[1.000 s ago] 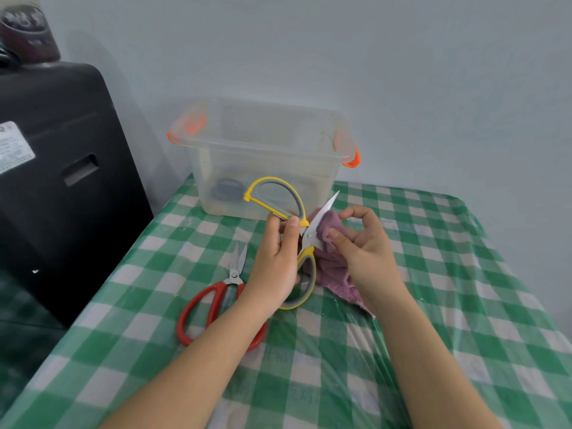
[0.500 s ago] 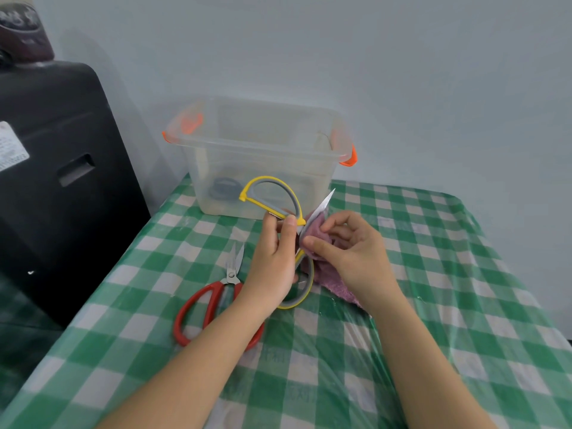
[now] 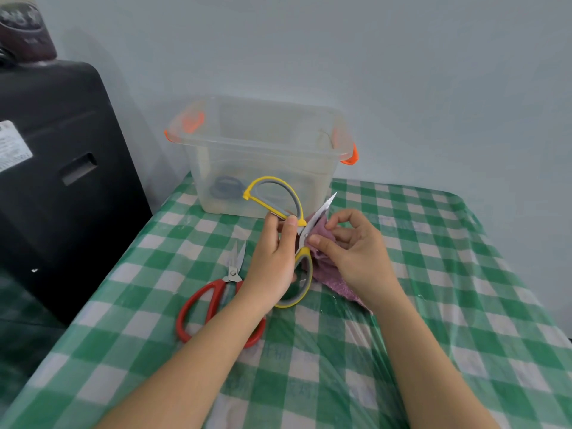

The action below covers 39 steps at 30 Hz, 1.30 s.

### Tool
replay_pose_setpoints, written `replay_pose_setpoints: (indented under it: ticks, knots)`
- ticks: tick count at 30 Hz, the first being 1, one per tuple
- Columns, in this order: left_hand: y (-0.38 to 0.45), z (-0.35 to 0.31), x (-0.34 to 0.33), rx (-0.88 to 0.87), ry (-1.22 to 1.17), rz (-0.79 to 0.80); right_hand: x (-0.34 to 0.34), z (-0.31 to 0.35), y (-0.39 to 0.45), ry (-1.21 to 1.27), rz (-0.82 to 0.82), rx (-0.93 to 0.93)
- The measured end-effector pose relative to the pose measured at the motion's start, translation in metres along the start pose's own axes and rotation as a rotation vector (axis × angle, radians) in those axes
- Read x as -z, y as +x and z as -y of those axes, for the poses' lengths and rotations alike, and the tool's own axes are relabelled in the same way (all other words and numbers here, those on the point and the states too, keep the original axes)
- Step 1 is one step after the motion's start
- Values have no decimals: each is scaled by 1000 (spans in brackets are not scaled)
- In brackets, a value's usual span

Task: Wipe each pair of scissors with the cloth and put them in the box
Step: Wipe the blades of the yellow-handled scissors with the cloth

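Note:
My left hand (image 3: pixel 274 258) grips the yellow-and-grey scissors (image 3: pixel 288 199) near the pivot, handles spread wide apart, one blade pointing up and right. My right hand (image 3: pixel 353 252) pinches the pink cloth (image 3: pixel 328 275) against that blade near its base. The cloth's lower part trails onto the table. Red-handled scissors (image 3: pixel 213 301) lie flat on the table to the left, partly under my left forearm. The clear plastic box (image 3: pixel 263 156) with orange latches stands behind, and a dark ring-shaped handle shows through its front wall.
A green-and-white checked cloth under clear plastic covers the table (image 3: pixel 433 305). A large black case (image 3: pixel 62 181) stands against the table's left side, with a dark object (image 3: pixel 24 32) on top. A pale wall is close behind the box.
My right hand and the cloth slid down the blade from near its middle toward the pivot. The left hand kept the scissors almost still.

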<state>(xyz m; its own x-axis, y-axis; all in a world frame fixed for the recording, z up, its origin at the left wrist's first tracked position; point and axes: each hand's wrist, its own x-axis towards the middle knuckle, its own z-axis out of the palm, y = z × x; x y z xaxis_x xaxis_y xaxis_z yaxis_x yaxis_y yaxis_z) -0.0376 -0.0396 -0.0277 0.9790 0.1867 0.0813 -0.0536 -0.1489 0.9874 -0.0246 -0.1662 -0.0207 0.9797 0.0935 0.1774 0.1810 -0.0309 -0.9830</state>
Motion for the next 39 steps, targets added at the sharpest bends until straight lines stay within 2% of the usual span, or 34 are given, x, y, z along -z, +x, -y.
replay_pose_setpoints:
  ticks: [7,11,18,23,28,34,39]
  knots:
    - [-2,-1,-2,-67,33,-12,-7,-2,-2,-130,-64,77]
    - [0,0,0,-23,49,10,-3,-3,1,-71,-26,17]
    - [-1,-3,2,-21,28,16,3,-6,2,35,3,18]
    - [0,-3,1,-15,24,-4,1,-3,2,-8,28,36]
    - [1,1,0,-8,15,-18,-6,-6,-1,-90,-46,73]
    - [-1,0,-4,-41,4,-7,-12,-7,-1,-11,-157,48]
    - [-3,1,-5,-94,27,15,-13,-9,1,20,-180,60]
